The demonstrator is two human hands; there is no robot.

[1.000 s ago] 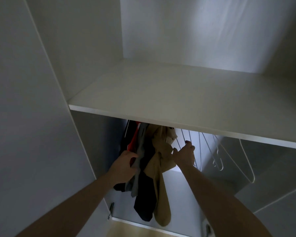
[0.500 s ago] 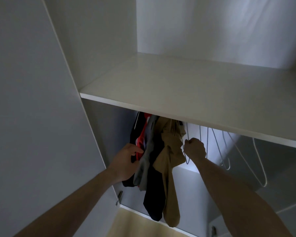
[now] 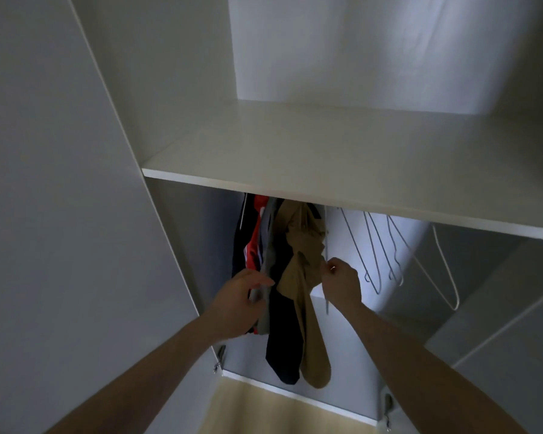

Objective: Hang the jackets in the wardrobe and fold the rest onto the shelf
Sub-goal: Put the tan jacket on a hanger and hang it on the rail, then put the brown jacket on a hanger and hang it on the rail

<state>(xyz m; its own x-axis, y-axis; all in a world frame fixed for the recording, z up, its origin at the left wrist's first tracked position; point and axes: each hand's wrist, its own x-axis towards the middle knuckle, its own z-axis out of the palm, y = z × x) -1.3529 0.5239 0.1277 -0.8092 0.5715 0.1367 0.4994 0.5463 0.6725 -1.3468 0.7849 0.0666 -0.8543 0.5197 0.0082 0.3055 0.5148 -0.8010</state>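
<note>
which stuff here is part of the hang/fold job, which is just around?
In the job: tan jacket; grey garment; shelf; wire hanger in right hand; left hand.
Just around: spare hangers; door hinge; floor.

A single head-worn wide-angle camera faces forward into the open white wardrobe at close range. It looks slightly down onto the flat white shelf and on beneath it into the hanging space. Both forearms enter from the bottom edge. No second view exists.
</note>
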